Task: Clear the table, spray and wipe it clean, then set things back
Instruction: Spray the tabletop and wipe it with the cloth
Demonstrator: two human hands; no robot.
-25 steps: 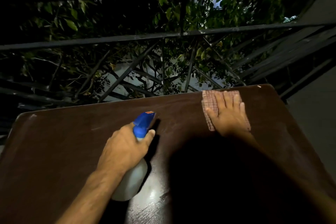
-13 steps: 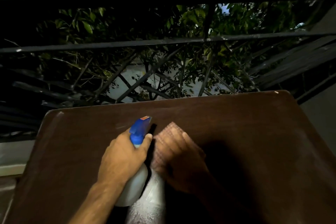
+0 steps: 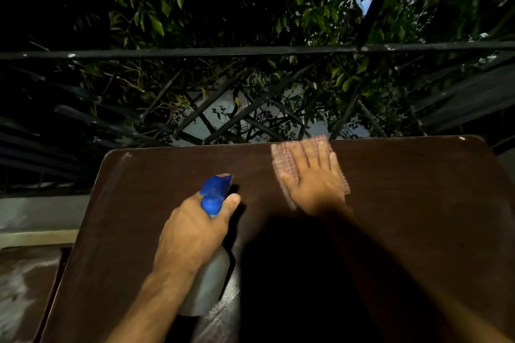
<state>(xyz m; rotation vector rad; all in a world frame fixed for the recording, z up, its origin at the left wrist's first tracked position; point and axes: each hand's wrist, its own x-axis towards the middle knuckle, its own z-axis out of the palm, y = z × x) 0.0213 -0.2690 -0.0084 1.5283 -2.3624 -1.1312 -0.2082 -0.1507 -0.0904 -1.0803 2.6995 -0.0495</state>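
Observation:
A dark brown table fills the lower view. My left hand is wrapped around the neck of a spray bottle, which has a blue trigger head and a pale body and stands on the table left of centre. My right hand lies flat, fingers spread, pressing a pink checked cloth onto the table right at its far edge. The cloth is blurred by motion. My own shadow darkens the table's near middle.
A black metal railing runs just beyond the table's far edge, with leafy branches behind it. A second brown surface sits lower at the left, beside a pale ledge.
My right hand slid the cloth from beside the spray bottle out to the table's far edge. The left hand kept hold of the bottle in place. The view shifted left.

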